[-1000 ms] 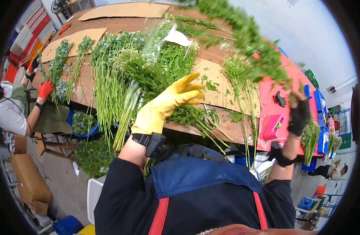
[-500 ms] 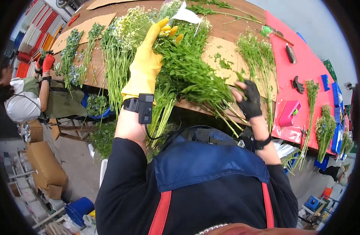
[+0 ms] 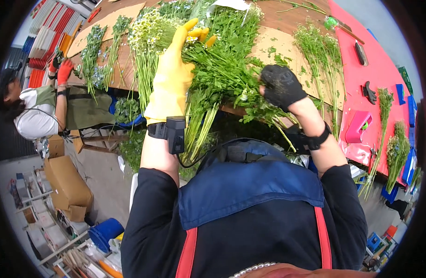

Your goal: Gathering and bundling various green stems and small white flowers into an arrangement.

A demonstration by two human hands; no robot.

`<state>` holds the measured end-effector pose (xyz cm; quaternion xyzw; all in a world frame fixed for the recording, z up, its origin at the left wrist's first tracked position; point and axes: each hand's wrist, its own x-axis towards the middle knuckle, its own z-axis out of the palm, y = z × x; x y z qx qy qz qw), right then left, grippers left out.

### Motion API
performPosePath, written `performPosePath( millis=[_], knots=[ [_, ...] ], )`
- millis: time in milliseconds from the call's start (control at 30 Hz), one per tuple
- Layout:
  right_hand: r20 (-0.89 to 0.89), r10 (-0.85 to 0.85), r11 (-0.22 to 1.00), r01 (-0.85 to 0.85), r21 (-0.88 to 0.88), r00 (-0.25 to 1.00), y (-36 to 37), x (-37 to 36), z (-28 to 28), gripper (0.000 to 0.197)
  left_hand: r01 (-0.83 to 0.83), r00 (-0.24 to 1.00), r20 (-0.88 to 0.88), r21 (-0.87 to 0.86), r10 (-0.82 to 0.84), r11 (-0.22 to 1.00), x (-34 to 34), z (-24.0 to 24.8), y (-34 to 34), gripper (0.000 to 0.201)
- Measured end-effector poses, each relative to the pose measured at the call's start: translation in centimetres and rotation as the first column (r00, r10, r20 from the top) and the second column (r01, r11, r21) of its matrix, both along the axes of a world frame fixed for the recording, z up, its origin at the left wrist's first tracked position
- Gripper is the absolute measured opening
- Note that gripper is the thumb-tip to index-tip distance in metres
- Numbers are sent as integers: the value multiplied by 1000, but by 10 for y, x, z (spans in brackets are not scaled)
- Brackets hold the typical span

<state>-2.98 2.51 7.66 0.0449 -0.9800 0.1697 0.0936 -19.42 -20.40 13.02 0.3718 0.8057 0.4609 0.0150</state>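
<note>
In a yellow rubber glove, my left hand (image 3: pixel 178 60) grips a leafy bunch of small white daisies (image 3: pixel 217 69) just below the flower heads. Its index finger points up; the other fingers curl round the stems. The bunch slants down to the right, its bare cut ends sticking out past the table edge. My right hand (image 3: pixel 282 88), in a black glove with bare fingertips, is closed at the leafy lower part of this bunch. Its fingers are mostly hidden behind the back of the glove. More long-stemmed flowers (image 3: pixel 150 41) lie beside my left hand.
Cardboard sheets (image 3: pixel 275 46) cover parts of the brown table. At right, a pink-red cover (image 3: pixel 347 88) bears a knife (image 3: pixel 361 53), a black glove (image 3: pixel 369 92), a pink tool (image 3: pixel 358 126) and flower bunches. A co-worker (image 3: pixel 41 104) handles stems at far left. Cartons (image 3: pixel 67 187) stand below.
My right hand has moved up and left along the stems and closed into a fist, the leaves there bunching up. My left hand keeps its hold. The view has shifted slightly.
</note>
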Motion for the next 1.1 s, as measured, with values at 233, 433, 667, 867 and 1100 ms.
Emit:
performPosePath(
  millis=[233,433,667,867,1100],
  knots=[
    [-348,261,960,-203,194,900,-45,-22,20,33,48,997,66,-76,-43,996,8,-6,16,95],
    [52,194,969,-199,146,980,-8,39,2,30,2,956,286,189,-57,982,-1,-15,14,96],
    [35,-92,858,97,-504,995,2,35,33,55,-329,584,671,711,-458,622,22,-4,31,40],
    [-268,52,965,-117,-235,962,-29,-20,-5,25,-200,582,601,759,-548,620,24,7,44,54],
    [165,1,986,26,-163,986,12,66,-26,29,-215,774,544,707,-324,674,3,-9,12,53]
  ],
)
